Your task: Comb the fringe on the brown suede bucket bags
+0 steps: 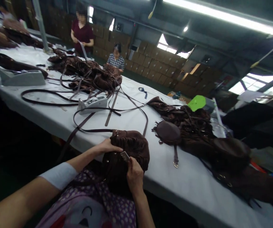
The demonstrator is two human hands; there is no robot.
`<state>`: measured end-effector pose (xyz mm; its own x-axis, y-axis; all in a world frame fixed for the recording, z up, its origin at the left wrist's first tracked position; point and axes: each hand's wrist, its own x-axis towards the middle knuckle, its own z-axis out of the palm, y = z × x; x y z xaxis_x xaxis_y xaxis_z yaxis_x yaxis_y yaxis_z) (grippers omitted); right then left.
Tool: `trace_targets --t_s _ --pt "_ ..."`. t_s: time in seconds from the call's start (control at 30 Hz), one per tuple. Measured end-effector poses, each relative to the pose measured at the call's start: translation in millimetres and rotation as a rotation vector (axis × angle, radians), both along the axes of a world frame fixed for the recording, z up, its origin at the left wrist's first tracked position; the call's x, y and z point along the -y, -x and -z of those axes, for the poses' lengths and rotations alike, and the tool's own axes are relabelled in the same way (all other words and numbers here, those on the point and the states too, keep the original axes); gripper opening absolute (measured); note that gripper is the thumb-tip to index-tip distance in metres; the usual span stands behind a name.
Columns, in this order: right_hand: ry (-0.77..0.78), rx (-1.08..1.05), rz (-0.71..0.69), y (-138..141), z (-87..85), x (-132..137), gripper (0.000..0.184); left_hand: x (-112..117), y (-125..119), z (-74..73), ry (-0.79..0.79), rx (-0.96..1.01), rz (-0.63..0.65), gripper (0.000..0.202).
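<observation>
A dark brown handbag point(136, 142) with gathered, ruffled sides rests at the table's front edge, partly against my lap. My left hand point(109, 146) grips its upper left edge, thumb laid across the front. In my right hand point(135, 172) is a small pale flat tool point(125, 156), pinched between thumb and fingers, its end against the bag's front; it looks ridged like a comb, but blur hides the detail. The bag's long strap point(93, 130) loops away over the table to the left.
Brown bags and straps are heaped at the far left point(95, 74) and on the right point(191, 126). A grey tape dispenser point(93, 104) stands ahead, another point(22, 77) at left. Two people work across the white table point(160, 164); another person's arm reaches in at far left.
</observation>
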<state>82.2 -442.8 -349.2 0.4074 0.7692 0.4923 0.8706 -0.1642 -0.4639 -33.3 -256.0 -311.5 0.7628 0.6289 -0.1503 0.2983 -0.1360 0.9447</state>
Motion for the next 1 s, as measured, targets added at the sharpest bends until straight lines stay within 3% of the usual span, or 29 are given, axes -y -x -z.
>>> trace_targets --t_s 0.13,0.23,0.3,0.37,0.5,0.57,0.67,0.73,0.8,0.93,1.0 --pt "-0.026 -0.067 0.025 1.8 -1.0 2.9 0.032 27.6 -2.0 5.1 0.207 0.044 0.019 0.040" --pt "-0.035 -0.125 0.047 3.6 -8.4 6.0 0.031 50.1 0.6 14.7 0.390 0.136 -0.100 0.043" --pt "-0.059 -0.182 0.088 3.6 -15.6 14.0 0.031 58.5 6.2 12.8 0.413 0.184 -0.195 0.046" --pt "-0.104 -0.285 0.187 4.5 -23.6 28.3 0.032 61.0 13.5 -1.7 0.290 0.182 -0.292 0.049" --pt "-0.234 -0.582 0.451 19.2 -44.8 59.0 0.039 60.9 21.4 -54.2 -0.128 0.203 -0.498 0.043" --pt "-0.297 -0.690 0.438 34.4 -59.2 62.8 0.047 66.8 18.5 -75.1 -0.303 0.290 -0.541 0.037" --pt "-0.334 -0.597 0.361 59.6 -78.6 49.0 0.053 86.3 9.5 -85.3 -0.409 0.395 -0.574 0.034" --pt "-0.264 -0.373 0.322 71.6 -83.2 33.7 0.051 100.8 5.4 -82.6 -0.386 0.419 -0.628 0.032" --pt "-0.077 -0.126 0.273 76.8 -78.0 21.8 0.056 110.7 5.2 -80.4 -0.348 0.450 -0.697 0.030" --pt "0.431 0.122 0.251 71.0 -48.8 22.8 0.074 114.7 12.3 -90.5 -0.326 0.515 -0.779 0.033" --pt "0.562 0.148 0.276 63.6 -34.4 32.2 0.077 115.3 15.7 -98.3 -0.295 0.516 -0.802 0.035"
